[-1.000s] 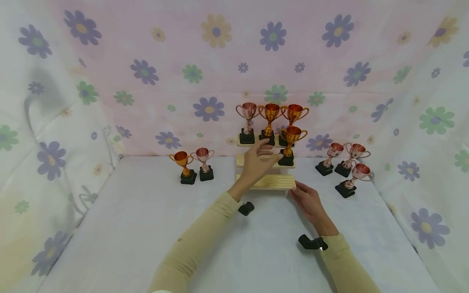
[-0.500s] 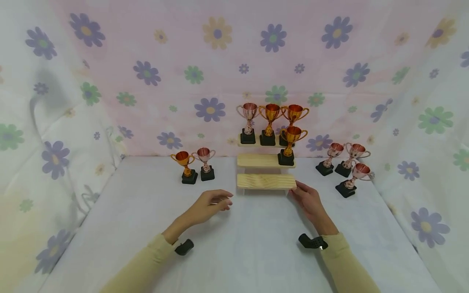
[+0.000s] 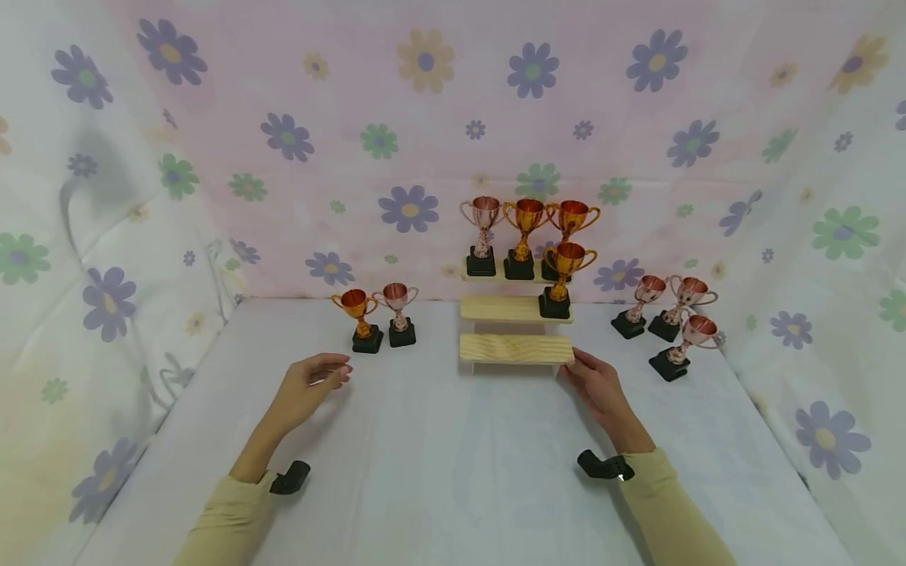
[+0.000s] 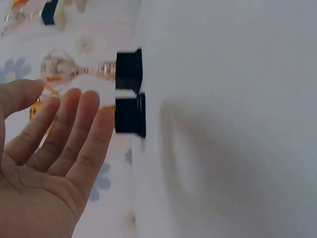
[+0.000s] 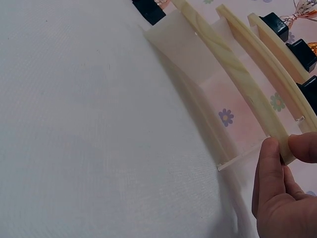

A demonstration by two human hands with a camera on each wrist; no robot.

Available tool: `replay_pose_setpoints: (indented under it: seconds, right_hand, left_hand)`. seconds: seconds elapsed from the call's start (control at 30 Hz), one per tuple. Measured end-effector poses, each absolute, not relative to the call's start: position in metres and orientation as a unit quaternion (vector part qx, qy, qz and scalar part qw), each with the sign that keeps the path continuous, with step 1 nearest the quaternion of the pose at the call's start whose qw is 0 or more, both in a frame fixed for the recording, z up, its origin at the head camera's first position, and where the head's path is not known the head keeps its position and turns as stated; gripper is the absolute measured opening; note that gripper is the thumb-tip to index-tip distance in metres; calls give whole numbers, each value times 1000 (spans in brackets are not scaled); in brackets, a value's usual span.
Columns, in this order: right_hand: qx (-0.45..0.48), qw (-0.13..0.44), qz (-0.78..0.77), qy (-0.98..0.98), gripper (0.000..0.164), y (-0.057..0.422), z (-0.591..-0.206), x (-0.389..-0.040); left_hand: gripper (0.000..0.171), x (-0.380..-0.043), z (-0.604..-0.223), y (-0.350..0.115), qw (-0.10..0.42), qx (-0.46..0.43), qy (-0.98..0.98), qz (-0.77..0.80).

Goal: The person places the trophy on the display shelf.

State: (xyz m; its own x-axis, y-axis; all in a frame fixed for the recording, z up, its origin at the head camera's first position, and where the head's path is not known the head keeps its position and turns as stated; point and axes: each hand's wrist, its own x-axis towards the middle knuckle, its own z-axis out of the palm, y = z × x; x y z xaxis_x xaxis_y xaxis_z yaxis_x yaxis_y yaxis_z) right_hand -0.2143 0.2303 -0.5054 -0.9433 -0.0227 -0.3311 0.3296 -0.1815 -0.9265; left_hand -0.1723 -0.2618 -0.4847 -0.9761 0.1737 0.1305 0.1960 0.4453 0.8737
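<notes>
My left hand [image 3: 304, 391] hovers over the table just in front of a gold trophy cup [image 3: 359, 318], its fingers relaxed and holding nothing. Beside that cup stands a rose-coloured trophy cup [image 3: 399, 314], and both black bases show past the fingertips in the left wrist view. My right hand [image 3: 598, 389] pinches the right end of the lowest wooden step of a three-tier display stand [image 3: 515, 348], thumb on one face and fingers on the other. One gold trophy [image 3: 562, 275] stands at the right end of the middle step.
On the top step stand a rose trophy [image 3: 484, 232] and two gold ones, the right one [image 3: 573, 216] partly hidden. Several rose trophies [image 3: 683, 346] are grouped on the white table [image 3: 453, 472] at the right. A flowered cloth [image 3: 318, 94] hangs behind.
My left hand has let go of the gold trophy on the middle step and moved left and down, to near the two left trophies. My right hand stays on the stand.
</notes>
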Motion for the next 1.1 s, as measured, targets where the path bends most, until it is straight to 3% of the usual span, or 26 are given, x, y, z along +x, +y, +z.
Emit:
replay_pose_setpoints:
  seconds: [0.23, 0.57, 0.87, 1.1]
  right_hand:
    - [131, 122, -766, 617, 54, 229, -507, -215]
    - [123, 124, -768, 616, 55, 228, -503, -213]
    - [123, 133, -772, 609, 56, 231, -504, -212]
    - [121, 132, -770, 612, 56, 231, -503, -213]
  left_hand:
    - [41, -174, -489, -277, 91, -51, -849, -518]
    - [75, -208, -488, -263, 119, -41, -792, -598]
    - [95, -239, -493, -245, 104, -21, -790, -604]
    - [90, -243, -491, -239, 95, -43, -740, -664]
